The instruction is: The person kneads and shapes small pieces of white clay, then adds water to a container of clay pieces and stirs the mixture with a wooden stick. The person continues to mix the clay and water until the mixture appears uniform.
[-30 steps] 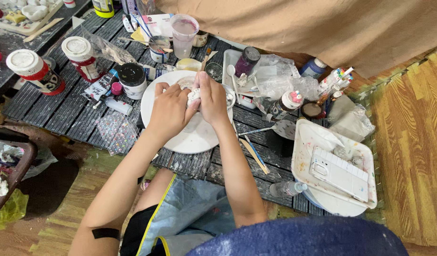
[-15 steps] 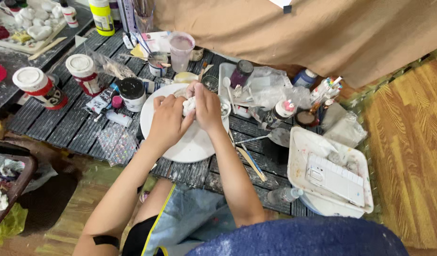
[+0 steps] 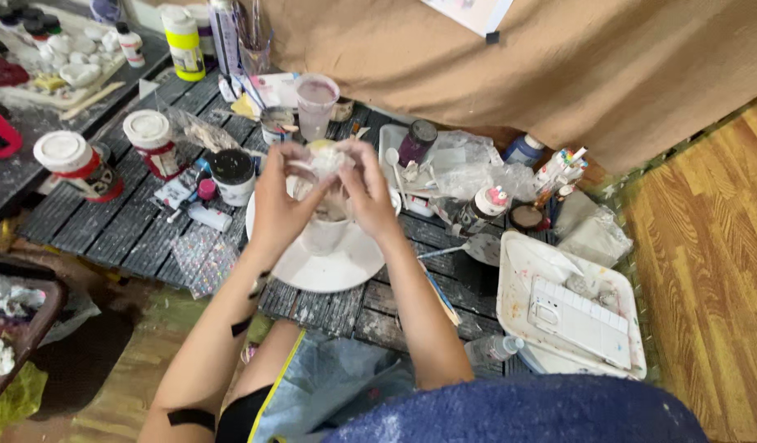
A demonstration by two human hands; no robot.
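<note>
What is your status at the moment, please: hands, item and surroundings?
Left hand and right hand both gripping a small white lump. Held above white cup on white plate. Jars and bottles crowd around.

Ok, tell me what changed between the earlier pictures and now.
Both hands, the left hand and the right hand, lifted from low over the white plate and now hold a small whitish lump up between their fingertips. A white cup now shows on the plate beneath them; earlier the hands covered that spot. The jars, plate and white tray kept their places on the dark slatted table.
</note>
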